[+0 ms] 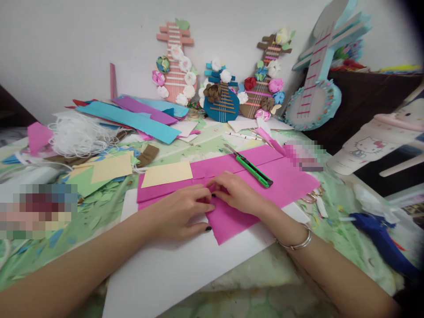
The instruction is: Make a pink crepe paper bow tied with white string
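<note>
Magenta crepe paper lies in folded sheets on a white board. My left hand has its fingers curled on the paper's torn near edge, its thumb lower over the board. Touching it, my right hand pinches the same edge; the fingertips partly hide what is between them. On the paper beyond my right hand rests a green utility knife, blade out, pointing away to the left. A cream paper rectangle lies on the sheets beyond my left hand.
Paper-decorated model lutes lean along the back wall. White string, turquoise strips and paper scraps crowd the left. On the right are a blue glue gun, scissors handles and a white tumbler.
</note>
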Demonstrator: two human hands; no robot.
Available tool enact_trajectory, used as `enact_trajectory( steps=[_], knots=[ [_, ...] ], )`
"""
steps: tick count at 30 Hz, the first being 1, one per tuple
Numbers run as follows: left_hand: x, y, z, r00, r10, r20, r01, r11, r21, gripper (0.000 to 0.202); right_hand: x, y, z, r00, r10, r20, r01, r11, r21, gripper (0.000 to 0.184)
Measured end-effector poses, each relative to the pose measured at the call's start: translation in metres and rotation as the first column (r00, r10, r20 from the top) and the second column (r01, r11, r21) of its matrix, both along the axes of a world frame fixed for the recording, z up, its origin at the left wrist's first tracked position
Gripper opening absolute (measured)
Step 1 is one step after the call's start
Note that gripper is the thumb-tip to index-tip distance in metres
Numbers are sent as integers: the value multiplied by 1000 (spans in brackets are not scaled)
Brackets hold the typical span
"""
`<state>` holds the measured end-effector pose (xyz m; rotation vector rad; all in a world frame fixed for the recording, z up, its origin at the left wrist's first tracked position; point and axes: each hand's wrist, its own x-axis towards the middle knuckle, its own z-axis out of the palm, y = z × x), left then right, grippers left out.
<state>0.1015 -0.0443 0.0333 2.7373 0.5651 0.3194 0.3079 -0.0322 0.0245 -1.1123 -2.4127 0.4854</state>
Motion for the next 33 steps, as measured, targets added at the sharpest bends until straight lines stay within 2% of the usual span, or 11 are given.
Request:
enact_trajectory(
  steps=[4, 8, 10, 12, 14, 16, 20, 24, 28, 33],
  knots=[
    [-1, 0, -1, 1000, 1, 10, -1, 1000, -11, 31, 6, 5, -2, 996, -87, -16, 87, 996, 16, 19],
    [-1, 0, 0, 1000, 6, 14, -5, 1000, -6, 35, 16, 11, 0, 971, -182, -157, 184, 983, -3, 11],
    [-1, 0, 2, 1000, -3, 6, 3, 1000, -11, 35, 19, 11, 2, 951, -207, -229, 191, 977, -90, 7],
    [-1, 0, 2, 1000, -12, -4, 12, 1000, -20, 34, 19, 8, 3, 941, -198, -274, 135, 964, -231, 8],
    [-1, 0, 2, 1000, -12, 2, 12, 1000, -20, 33, 15, 5, 2, 939, -175, -296, 59, 930, -363, 9],
    [-1, 1, 1, 1000, -12, 22, 12, 1000, -20, 32, 10, 1, -1, 942, -164, -292, 23, 902, -431, 9],
    [-1, 2, 0, 999, -19, 50, 21, 999, -40, 30, 3, -2, -6, 958, -159, -238, 50, 912, -406, 11],
    [-2, 2, 0, 999, -11, 33, 13, 999, -49, 30, 6, 3, -8, 949, -238, -205, 155, 922, -356, 13],
    [-3, 1, 1, 1000, 7, 6, -6, 999, -54, 32, 12, 8, -6, 932, -322, -169, 248, 903, -352, 12],
    [-4, 2, 1, 999, 6, 43, -3, 998, -70, 30, 19, 12, -3, 898, -427, -104, 378, 871, -316, 13]
  ],
)
